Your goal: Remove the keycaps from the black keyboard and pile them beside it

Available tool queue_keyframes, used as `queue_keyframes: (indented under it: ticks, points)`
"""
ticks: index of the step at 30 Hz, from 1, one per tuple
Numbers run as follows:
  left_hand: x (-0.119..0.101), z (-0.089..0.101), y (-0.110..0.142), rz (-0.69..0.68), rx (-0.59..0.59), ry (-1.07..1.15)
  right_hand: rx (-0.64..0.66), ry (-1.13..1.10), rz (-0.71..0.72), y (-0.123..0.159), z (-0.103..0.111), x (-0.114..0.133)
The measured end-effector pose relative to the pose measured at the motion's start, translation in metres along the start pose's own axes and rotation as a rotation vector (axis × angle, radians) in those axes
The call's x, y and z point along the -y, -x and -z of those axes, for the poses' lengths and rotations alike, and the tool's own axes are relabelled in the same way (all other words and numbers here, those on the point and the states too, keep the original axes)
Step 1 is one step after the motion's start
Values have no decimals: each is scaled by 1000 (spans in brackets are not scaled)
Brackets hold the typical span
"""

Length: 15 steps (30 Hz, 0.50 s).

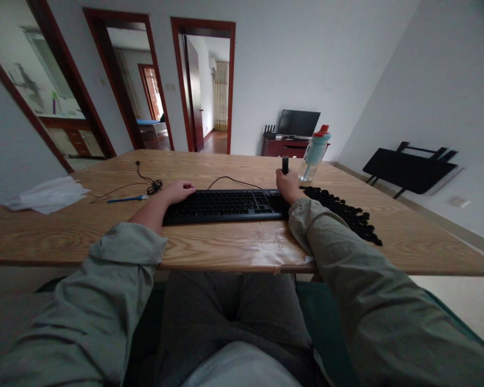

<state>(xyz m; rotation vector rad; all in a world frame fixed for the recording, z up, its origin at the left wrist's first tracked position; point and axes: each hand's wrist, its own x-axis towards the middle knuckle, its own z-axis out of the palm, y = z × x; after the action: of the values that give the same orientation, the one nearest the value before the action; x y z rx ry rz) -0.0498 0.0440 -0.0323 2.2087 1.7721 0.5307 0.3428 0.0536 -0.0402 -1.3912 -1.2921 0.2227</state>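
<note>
A black keyboard [229, 206] lies lengthwise before me on the wooden table [221, 244]. My left hand [180, 190] rests at its far left corner, fingers bent together against the edge. Over the keyboard's right end, my right hand [289, 184] is closed in a fist around a black handle [285, 165] that sticks up above it. The handle's lower part is hidden, so its kind cannot be told. Right of that hand lies a spread of small black pieces [347, 213], which look like loose keycaps. A thin cable [234, 178] runs behind the keyboard.
A clear bottle [312, 156] with a red lid stands behind my right hand. To the left lie a blue thin-handled tool [126, 199], a coiled black cord [155, 186] and white tissue [50, 193]. A folded black table [413, 169] leans by the right wall.
</note>
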Motion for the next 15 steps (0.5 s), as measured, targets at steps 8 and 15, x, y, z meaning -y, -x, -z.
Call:
queue_keyframes:
  ticks: [8, 15]
  points:
    - [11, -4, -11, -25, 9, -36, 128, 189, 63, 8, -2, 23]
    - [6, -3, -7, -13, -3, 3, 195, -32, 60, 13, -21, 38]
